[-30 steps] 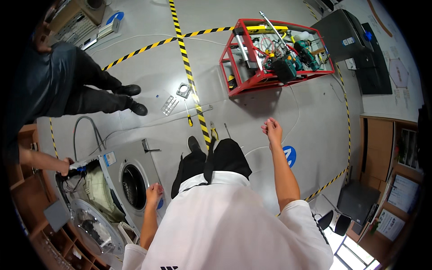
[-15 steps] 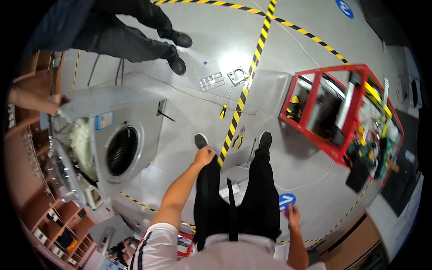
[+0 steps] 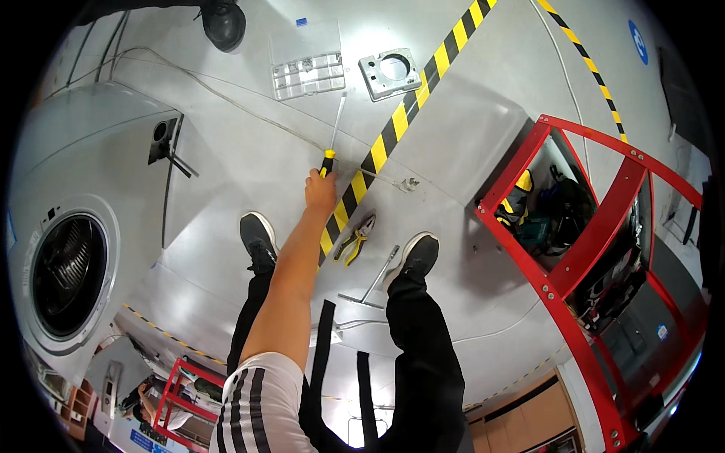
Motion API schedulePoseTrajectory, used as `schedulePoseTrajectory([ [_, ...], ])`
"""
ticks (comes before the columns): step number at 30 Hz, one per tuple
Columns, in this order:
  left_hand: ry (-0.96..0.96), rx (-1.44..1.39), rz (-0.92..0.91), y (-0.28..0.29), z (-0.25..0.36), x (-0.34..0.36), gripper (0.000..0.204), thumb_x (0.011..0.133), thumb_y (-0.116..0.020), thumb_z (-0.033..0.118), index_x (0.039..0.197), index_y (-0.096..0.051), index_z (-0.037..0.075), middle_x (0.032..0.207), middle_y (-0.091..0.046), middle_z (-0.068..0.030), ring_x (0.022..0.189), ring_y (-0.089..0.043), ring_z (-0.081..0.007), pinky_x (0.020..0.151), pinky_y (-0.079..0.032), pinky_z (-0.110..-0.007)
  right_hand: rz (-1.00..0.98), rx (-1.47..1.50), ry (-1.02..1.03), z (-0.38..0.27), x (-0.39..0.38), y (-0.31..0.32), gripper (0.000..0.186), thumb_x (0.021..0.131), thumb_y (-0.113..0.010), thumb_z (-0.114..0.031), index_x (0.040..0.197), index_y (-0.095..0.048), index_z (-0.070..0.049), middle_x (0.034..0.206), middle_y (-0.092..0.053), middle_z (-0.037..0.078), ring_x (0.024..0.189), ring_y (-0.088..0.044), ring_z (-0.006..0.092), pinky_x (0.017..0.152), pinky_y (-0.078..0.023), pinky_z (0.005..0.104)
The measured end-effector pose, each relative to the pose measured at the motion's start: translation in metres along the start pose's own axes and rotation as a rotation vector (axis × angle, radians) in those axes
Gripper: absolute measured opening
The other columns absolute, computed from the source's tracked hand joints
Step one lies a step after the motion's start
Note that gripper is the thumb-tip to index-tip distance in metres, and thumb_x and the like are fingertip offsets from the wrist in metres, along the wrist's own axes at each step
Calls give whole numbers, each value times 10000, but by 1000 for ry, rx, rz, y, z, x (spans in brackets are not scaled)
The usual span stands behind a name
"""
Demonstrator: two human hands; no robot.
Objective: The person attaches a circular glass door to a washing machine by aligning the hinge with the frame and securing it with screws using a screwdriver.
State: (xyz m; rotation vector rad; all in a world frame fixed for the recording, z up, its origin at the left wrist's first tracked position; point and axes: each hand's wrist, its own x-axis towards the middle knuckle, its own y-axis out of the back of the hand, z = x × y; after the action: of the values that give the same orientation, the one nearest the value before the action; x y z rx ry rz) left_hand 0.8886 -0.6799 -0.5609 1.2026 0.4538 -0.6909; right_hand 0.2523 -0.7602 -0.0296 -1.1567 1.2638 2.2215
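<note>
My left hand (image 3: 321, 192) reaches down to the floor, its fingers closed around the black-and-yellow handle of a screwdriver (image 3: 329, 155). The long shaft points away from me toward a clear compartment box (image 3: 308, 95) with small parts in it. Right of that box lies a square metal plate-like part (image 3: 384, 92) with a large round hole. Nearer to me, yellow-and-black pliers (image 3: 355, 240) lie by the striped tape, with a T-handle wrench (image 3: 372, 281) between them and my right shoe. My right hand is out of view.
A grey front-loading washing machine (image 3: 136, 196) stands at left. On the right is a red-framed tool cart (image 3: 551, 291) holding tools and bags. Striped tape (image 3: 385, 140) and a cable (image 3: 219, 90) cross the floor. A person's black shoe (image 3: 223, 24) shows at the far left.
I have bent lower, and the floor things look larger. My left hand has moved from beside my knee down onto the screwdriver handle. My right hand has left the view.
</note>
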Motion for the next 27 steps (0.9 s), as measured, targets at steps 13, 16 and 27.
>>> schedulePoseTrajectory([
  [13,10,-1630,-348,221,80,-407,732,876,-576,126,1451,-124,118,998,-591,-87,789,-571,-128,724,-478,-287,-465,-272,977,-244,-268,-177,418,931,-506,-274,1226,-452,16,992,-595,156,813,-619,212,725,-536,339],
  [16,-85,-1690,-430,307,100,-473,643,887,-569,93,1422,-213,75,1200,-528,-99,1060,-525,-148,906,-415,-297,-846,-341,880,-220,-380,-238,488,946,-452,-334,1313,-365,-25,1037,-569,178,833,-620,249,728,-547,377],
  [27,-329,-1550,-162,509,-12,-553,602,843,-584,91,1378,-314,44,1176,-525,-69,1021,-526,-136,881,-433,-305,-803,-810,1388,-89,-534,-351,445,920,-517,-213,1314,-426,-27,735,-544,3,602,-495,54,528,-428,203],
])
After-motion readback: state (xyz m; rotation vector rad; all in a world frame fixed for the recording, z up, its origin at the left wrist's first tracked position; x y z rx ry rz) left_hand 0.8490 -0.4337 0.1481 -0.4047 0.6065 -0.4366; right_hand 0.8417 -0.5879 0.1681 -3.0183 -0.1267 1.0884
